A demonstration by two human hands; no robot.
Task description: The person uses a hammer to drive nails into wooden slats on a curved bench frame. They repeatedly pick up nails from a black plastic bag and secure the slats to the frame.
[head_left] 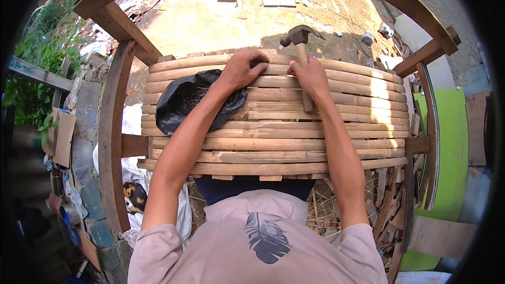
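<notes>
A panel of several pale wooden slats [273,137] lies side by side across a wooden frame in front of me. My left hand [243,68] rests on the far slats, fingers curled over the edge, nothing visibly held. My right hand [310,75] grips the wooden handle of a claw hammer [300,37], whose dark metal head stands just past the far edge of the slats. The handle runs down under my palm onto the slats.
A black plastic bag [181,102] with nails inside sits on the slats at the left. Curved wooden frame beams [111,126] surround the panel. Scrap wood [389,215] lies below right, a green board [452,142] at right, a wall with plants at left.
</notes>
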